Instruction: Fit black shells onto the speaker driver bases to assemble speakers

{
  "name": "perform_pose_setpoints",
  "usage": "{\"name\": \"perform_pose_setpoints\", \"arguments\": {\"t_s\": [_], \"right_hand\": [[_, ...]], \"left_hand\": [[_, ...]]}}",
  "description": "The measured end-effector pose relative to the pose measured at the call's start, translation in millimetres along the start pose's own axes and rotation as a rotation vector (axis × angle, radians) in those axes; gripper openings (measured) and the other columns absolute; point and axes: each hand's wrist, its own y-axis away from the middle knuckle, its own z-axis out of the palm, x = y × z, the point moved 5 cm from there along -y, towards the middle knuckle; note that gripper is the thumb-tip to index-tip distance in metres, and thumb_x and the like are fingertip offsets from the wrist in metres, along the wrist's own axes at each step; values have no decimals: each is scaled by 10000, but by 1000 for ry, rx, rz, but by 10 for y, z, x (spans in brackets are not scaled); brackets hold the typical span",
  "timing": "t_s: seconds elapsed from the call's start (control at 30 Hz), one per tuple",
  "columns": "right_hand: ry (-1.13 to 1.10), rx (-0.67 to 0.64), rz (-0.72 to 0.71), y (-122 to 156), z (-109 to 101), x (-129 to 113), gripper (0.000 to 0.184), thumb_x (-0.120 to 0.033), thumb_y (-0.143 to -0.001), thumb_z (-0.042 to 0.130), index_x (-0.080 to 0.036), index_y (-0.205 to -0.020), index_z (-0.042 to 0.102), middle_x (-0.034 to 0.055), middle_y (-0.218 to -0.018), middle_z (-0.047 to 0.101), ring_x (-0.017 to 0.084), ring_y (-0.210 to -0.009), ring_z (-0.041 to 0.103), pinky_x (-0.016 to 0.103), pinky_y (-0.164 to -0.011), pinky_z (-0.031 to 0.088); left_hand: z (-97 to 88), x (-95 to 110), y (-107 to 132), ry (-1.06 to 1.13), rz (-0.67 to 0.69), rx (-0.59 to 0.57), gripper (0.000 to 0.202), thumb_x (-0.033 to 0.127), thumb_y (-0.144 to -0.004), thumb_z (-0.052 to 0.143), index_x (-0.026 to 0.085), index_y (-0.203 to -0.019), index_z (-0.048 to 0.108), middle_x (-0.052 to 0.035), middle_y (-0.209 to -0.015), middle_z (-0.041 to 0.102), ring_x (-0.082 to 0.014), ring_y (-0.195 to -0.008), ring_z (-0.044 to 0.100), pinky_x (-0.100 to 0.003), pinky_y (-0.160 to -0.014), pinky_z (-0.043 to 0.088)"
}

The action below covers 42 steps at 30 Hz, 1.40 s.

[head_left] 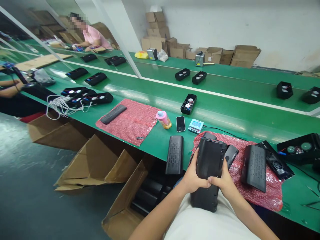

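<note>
Both hands grip a long black plastic speaker housing (pixel 211 156), its lower end close against my white shirt. My left hand (pixel 192 176) wraps its left side and my right hand (pixel 225 180) the right, thumbs almost meeting across the middle. Behind it, other black pieces (pixel 231 155) are partly hidden on red bubble wrap (pixel 272 196). One perforated black cover (pixel 174 155) lies left of my hands at the bench edge. To the right, another perforated cover (pixel 254 168) rests on the wrap beside a black panel with a round part (pixel 277 163).
A phone (pixel 180 124), a small device with a screen (pixel 196 126) and a pink-lidded bottle (pixel 163 120) stand ahead. Open housings such as this one (pixel 188 104) sit on the green line. Cardboard boxes (pixel 85 163) stand below left. A person in pink (pixel 93 36) works beyond.
</note>
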Motion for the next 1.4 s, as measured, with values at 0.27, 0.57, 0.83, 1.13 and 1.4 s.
{"name": "perform_pose_setpoints", "arguments": {"t_s": [0.27,0.57,0.83,1.13,1.4], "right_hand": [[-22,8,44,-10,23,-36,1036,-341,-535,803,-257,-1389,221,118,-1373,438,304,-1238,449,514,-1085,310],[18,2,14,2,32,-56,954,-328,-569,773,-254,-1367,256,105,-1362,439,300,-1241,438,516,-1089,298],[15,-15,1,8,48,-66,1027,-323,-588,764,-248,-1424,173,110,-1389,409,289,-1259,418,499,-1098,284],[26,3,-48,78,-4,-81,988,-332,-629,754,-277,-1438,189,88,-1395,424,272,-1251,444,484,-1081,329],[-48,109,1,87,-173,-60,862,-380,-666,734,-271,-1388,277,90,-1385,454,274,-1236,471,490,-1087,343]], "left_hand": [[-22,-18,-5,-28,3,1,1316,106,-450,746,208,-1492,-50,-173,-1440,376,-331,-1243,462,-460,-1031,374],[-34,-20,-2,-51,36,4,1273,115,-457,756,238,-1494,27,-146,-1444,380,-329,-1251,456,-461,-1039,366],[-6,-6,14,-7,-19,-6,1299,104,-464,739,222,-1490,-48,-165,-1408,417,-326,-1212,494,-467,-1007,399],[28,-16,22,-78,16,-42,1286,128,-490,767,277,-1493,-23,-135,-1445,385,-336,-1246,461,-473,-1010,405],[143,-76,-61,-145,20,-15,1291,95,-468,762,286,-1496,5,-128,-1485,333,-356,-1290,409,-476,-1018,401]]}}
